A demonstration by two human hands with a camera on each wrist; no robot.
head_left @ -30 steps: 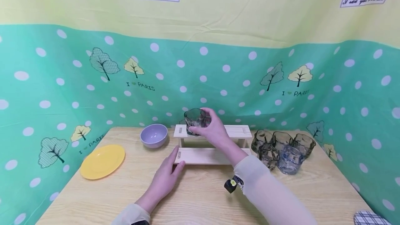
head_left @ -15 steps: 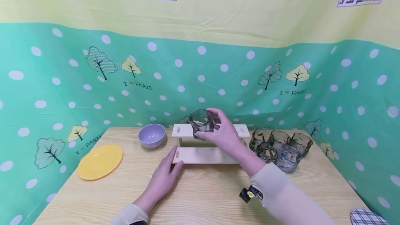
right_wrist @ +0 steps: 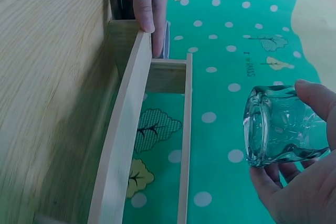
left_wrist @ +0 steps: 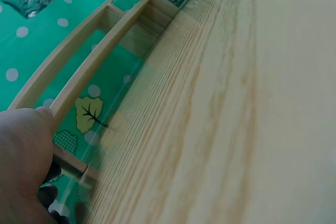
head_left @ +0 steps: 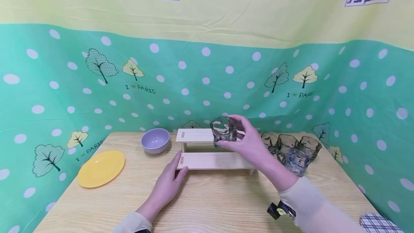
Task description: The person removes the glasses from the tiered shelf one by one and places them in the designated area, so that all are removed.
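My right hand holds a dark, wavy-sided drinking glass by its side, fingers and thumb round it. In the head view the glass overlaps the upper board of a small two-step wooden rack; the right wrist view shows the glass apart from the boards. At the rack's left end, my left hand grips the lower board, thumb on the front edge. In the left wrist view the hand is at the board's end, its other fingers partly hidden.
Several dark glasses and a bluish glass stand close together right of the rack. A purple bowl and a yellow plate lie to the left. Patterned cloth hangs behind the table. A checked cloth item sits at the front right.
My right hand has carried the glass rightward along the upper board, and its forearm has swung right too. The left hand keeps its place on the rack. The head view has shifted slightly.
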